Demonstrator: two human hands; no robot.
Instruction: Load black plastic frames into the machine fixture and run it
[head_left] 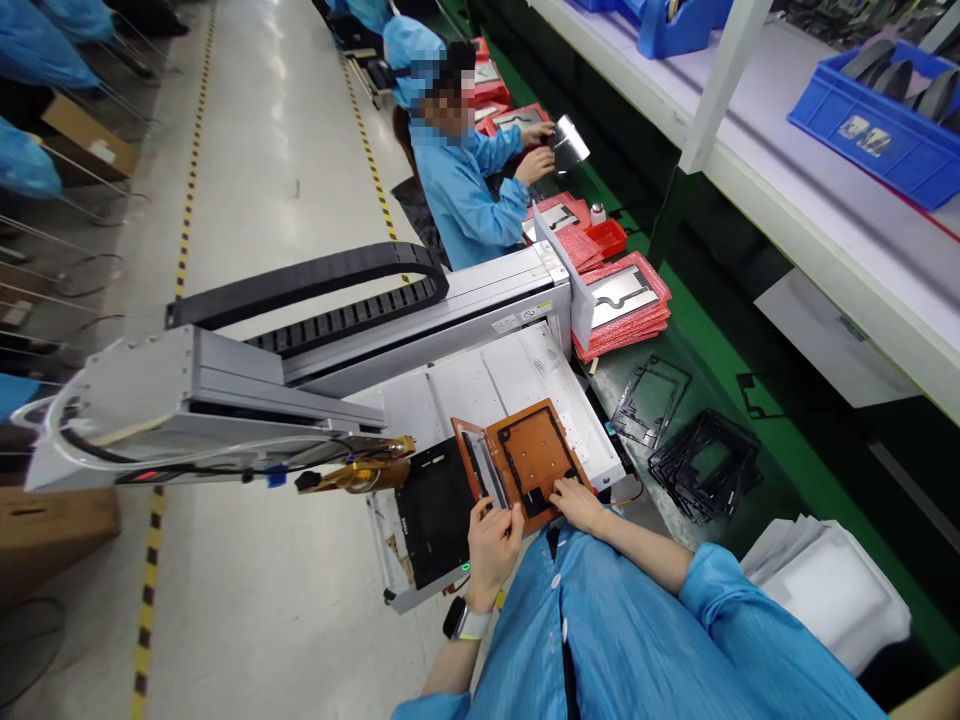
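An orange fixture (536, 440) lies unfolded on the white machine bed, with a thin black frame (501, 440) seated in its right half. Its narrower left flap (466, 447) is tilted up and carries a grey strip. My left hand (495, 545), with a watch at the wrist, has bent fingers and thumb at the flap's lower edge. On the fixture's lower right edge, my right hand (581, 505) rests with fingers extended over the black frame's corner. Left of the fixture is a black plate (435, 515), partly beneath the brass-coloured machine head (375, 470).
A gantry arm (420, 350) with a cable chain spans the bed's far side. Black frames (705, 465) lie piled on the green bench, near white sheets (832, 580). Silver panels on red wrap (626, 300) are stacked farther along. A co-worker (469, 200) handles a silver panel.
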